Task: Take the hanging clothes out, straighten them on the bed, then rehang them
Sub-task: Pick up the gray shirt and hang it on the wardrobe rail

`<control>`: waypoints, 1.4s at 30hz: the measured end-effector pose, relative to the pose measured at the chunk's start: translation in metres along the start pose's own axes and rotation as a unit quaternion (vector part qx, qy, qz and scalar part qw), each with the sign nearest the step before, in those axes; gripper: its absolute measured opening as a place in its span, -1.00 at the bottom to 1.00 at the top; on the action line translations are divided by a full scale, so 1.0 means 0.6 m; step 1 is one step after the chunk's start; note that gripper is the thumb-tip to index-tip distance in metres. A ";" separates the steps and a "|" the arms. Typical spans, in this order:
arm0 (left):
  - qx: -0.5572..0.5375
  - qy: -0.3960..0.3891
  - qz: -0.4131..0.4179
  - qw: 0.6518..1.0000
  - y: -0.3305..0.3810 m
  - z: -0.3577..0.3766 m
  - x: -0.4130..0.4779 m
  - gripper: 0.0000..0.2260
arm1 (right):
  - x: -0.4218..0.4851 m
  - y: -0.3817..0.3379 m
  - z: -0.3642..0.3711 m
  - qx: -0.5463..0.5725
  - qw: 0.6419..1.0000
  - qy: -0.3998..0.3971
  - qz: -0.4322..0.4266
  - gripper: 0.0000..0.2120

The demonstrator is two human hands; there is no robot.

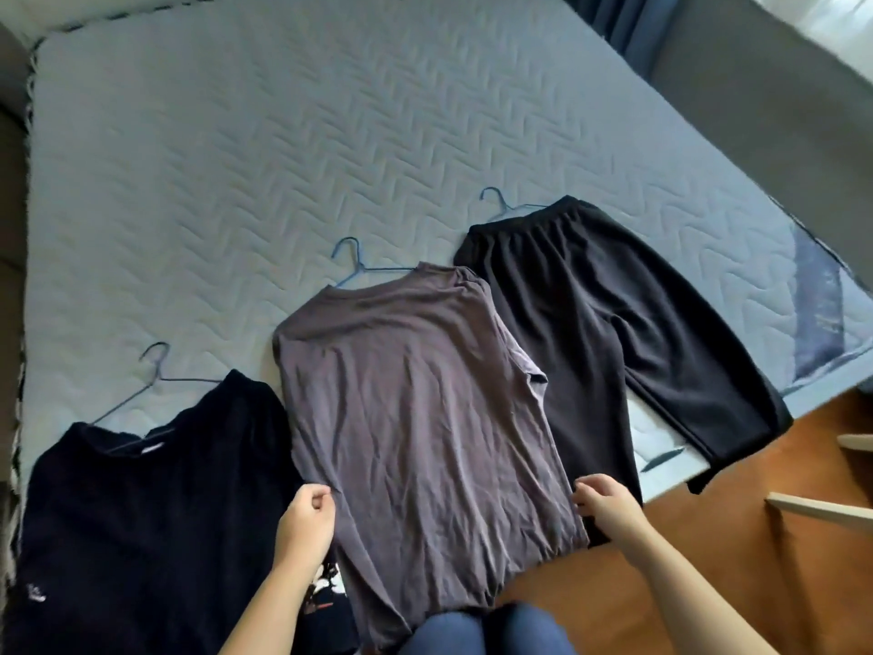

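My left hand [307, 517] is pinching the grey shirt [415, 418] by its left edge. My right hand [607, 505] is gripping its right edge.

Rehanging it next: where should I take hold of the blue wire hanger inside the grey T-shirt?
By its hook, from the collar end: only the hook and neck of the blue wire hanger poke out of the grey T-shirt; the rest is hidden.

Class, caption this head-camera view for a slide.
Left hand and right hand pinch the sides of a grey T-shirt on a mattress, between a navy top and black trousers.
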State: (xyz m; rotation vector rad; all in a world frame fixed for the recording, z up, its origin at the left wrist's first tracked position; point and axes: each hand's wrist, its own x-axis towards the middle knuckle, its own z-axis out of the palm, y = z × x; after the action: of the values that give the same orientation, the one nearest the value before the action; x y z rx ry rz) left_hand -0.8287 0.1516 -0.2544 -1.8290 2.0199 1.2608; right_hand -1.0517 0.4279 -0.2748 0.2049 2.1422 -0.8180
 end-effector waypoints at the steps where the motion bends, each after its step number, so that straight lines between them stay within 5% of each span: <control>1: 0.002 -0.004 -0.002 1.000 0.011 -0.005 0.026 -0.84 | 0.018 -0.021 0.006 -0.006 1.000 0.002 -0.004 -0.88; 13: -0.003 0.063 -0.022 0.998 0.120 -0.043 0.346 -0.74 | 0.290 -0.319 0.080 -0.120 0.989 -0.015 -0.081 -0.92; 21: 0.004 0.120 -0.022 0.993 0.135 -0.044 0.541 -0.71 | 0.460 -0.466 0.149 -0.159 0.974 0.023 -0.160 -0.65; 32: 0.037 0.102 -0.016 0.994 0.138 -0.024 0.691 -0.64 | 0.578 -0.509 0.198 -0.323 0.932 0.052 -0.159 -0.58; 42: 0.049 0.114 -0.015 0.992 0.140 -0.019 0.620 -0.72 | 0.568 -0.512 0.176 -0.187 0.976 0.045 -0.101 -0.68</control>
State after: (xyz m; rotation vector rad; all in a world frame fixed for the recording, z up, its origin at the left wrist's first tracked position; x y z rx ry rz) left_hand -0.9909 -0.1452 -0.4315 -2.0269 2.1144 0.9638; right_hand -1.3313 0.0810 -0.4280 -0.1774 2.3845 -0.5074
